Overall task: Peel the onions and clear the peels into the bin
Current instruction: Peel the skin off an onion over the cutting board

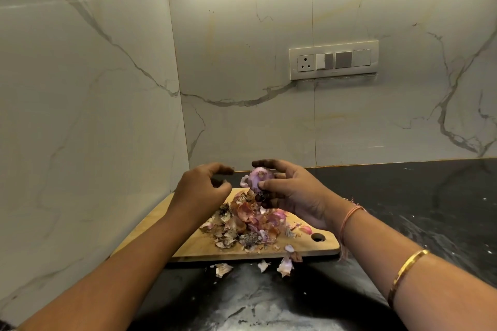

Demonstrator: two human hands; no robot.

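over the cutting board (188, 246), we've got the onion (259, 179) held up in our right hand (291, 196), thumb on the near side and fingers curled across the top and far side, so that hand is wrapped firmly round it. the onion shows pale purple, with a flap of skin hanging loose on its left side. our left hand (200, 191) sits just beside the onion, to its left, and as far as we can tell it's not touching. its fingers are loosely curled with a gap between thumb and forefinger, and we see nothing held in them, though the fingertips are blurred. below both hands, a heap of peels (242, 223), brown, pink and purple, is piled on the middle of the board. the board is wooden, with a round hole (318, 236) at its right end, and it lies on a dark speckled counter (403, 209), close to the pale marble side wall (80, 115) on the left. a few stray peels (285, 266) lie off the board on the counter, just in front of its near edge. on our right wrist, a pink thread (349, 219), and further up the forearm a gold bangle (406, 274). up on the back wall (269, 115), to the right, a switch panel (333, 59) with a socket.
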